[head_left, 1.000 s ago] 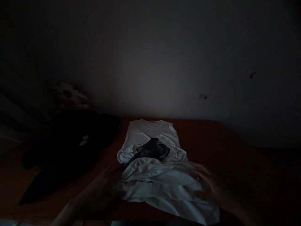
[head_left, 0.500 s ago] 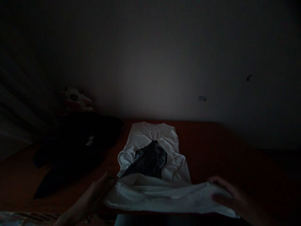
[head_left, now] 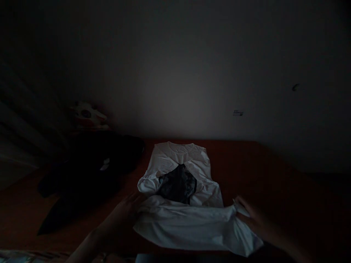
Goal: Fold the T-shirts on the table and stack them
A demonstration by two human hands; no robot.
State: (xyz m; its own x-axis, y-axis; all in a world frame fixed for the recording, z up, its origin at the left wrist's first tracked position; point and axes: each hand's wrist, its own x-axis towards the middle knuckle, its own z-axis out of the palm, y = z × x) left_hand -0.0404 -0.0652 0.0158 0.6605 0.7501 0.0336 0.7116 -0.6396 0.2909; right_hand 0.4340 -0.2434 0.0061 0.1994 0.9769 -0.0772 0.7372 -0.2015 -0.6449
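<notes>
A white shirt point(head_left: 161, 151) with a dark print point(head_left: 178, 184) lies on the reddish-brown surface, its neckline toward the wall. Its sides are folded inward, and the near end is lifted in a wide flap point(head_left: 189, 226). At the flap's left edge, my left hand point(head_left: 133, 204) is closed on the cloth; its fingertips are dim and partly hidden. My right hand point(head_left: 248, 215) pinches the flap's right end, with a corner of fabric hanging below it toward me.
Dark clothing point(head_left: 90, 171) is heaped at the left, with a white and red plush toy point(head_left: 87, 115) behind it. A pale wall point(head_left: 178, 84) rises behind the reddish-brown surface point(head_left: 241, 164). A curtain point(head_left: 19, 128) hangs at far left. The room is very dim.
Both hands have moved forward and slightly inward with the shirt's near end. The flap now covers a little more of the dark print, and its lower edge hangs more slackly.
</notes>
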